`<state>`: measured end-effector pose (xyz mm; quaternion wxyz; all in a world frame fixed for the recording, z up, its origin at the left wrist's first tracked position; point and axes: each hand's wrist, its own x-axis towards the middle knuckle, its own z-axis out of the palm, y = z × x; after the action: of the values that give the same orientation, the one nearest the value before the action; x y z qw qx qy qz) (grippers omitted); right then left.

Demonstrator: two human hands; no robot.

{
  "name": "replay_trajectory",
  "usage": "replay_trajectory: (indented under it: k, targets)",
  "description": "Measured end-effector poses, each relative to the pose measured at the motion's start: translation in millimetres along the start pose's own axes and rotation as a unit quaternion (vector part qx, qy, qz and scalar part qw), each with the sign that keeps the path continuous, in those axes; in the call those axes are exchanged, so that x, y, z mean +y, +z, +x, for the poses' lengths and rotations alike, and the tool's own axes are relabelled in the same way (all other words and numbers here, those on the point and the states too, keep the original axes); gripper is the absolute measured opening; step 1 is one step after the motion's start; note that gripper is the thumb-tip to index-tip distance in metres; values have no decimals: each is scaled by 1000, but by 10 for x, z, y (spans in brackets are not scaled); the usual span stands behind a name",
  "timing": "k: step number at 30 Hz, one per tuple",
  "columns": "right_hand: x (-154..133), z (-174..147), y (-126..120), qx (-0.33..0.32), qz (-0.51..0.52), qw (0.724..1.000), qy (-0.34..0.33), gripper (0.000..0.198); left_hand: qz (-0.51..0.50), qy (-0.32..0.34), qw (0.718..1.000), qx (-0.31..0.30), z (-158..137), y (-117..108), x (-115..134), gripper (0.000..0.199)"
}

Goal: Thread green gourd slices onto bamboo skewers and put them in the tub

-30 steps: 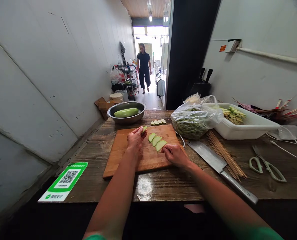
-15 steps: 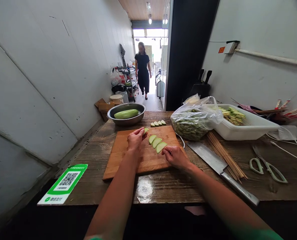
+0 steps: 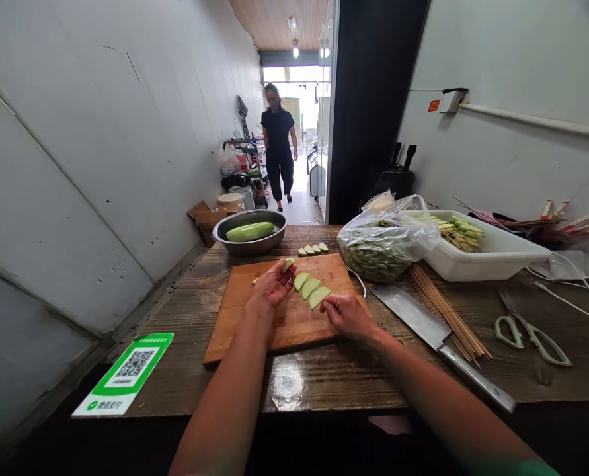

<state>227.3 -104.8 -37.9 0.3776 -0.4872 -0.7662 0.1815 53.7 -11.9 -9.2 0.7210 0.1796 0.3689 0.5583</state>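
Observation:
My right hand [image 3: 344, 313] is closed round the lower end of a skewer that bears 3 pale green half-round zucchini slices [image 3: 310, 288]. My left hand [image 3: 273, 284] pinches another zucchini slice [image 3: 288, 264] at the skewer's far end; whether the tip has gone into that slice I cannot tell. Both hands are above the wooden cutting board [image 3: 247, 330]. A small pale piece shows on the board beside my left hand. Beyond the board, several zucchini slices [image 3: 313, 250] lie in a row on the table.
A metal bowl [image 3: 219, 239] holds a whole zucchini [image 3: 250, 231]. On the right are a bag of green vegetables [image 3: 381, 248], a white tub [image 3: 492, 266] of skewered pieces, a cleaver [image 3: 413, 309], bare skewers [image 3: 445, 311] and scissors [image 3: 532, 330]. A QR card [image 3: 125, 374] lies left. A person [image 3: 278, 142] walks in the passage.
My left hand has turned, its palm and fingers now showing more, with the slice still pinched. The right hand stays about in place. The person in the passage has come nearer.

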Motion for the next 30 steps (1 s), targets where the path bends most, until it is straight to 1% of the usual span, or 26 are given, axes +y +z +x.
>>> replay_trajectory:
  k: [3,9,14,21,30]
  targets:
    - [2,-3,17,0,-3,1000,-1,23,-20,-4,1000,9,12,-4,-11,7]
    - [13,-11,39,5,-29,1000,-4,22,-1,14,999,34,64,-12,-65,9]
    - [32,-16,62,10,-33,999,4,23,3,21,999,37,54,22,-98,10]
    - [54,-11,87,16,-33,999,8,23,6,5,999,41,-11,96,-98,14]
    - [62,-9,100,9,-37,999,13,23,8,14,999,41,33,83,-139,13]
